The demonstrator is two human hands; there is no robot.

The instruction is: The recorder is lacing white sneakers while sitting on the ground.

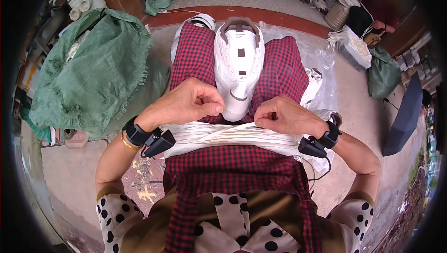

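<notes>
Presumably, I am separating a white lace (pixel 244 126), right hand (pixel 292 117) pinching it, left hand (pixel 184 104) pinched together (contents unclear), withdrawal next requiring gentle tension.

Left hand (pixel 186 101): knuckles up, thumb meeting forefinger. Right hand (pixel 291 117): fingers curled, pinch closure hard to make out. Elbows bent, forearms (pixel 358 153) angled inward.

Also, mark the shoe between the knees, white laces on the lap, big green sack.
Shoe (pixel 240 62): head view, upper.
White laces (pixel 230 136): head view, middle strands.
Big green sack (pixel 95 74): head view, side.
</notes>
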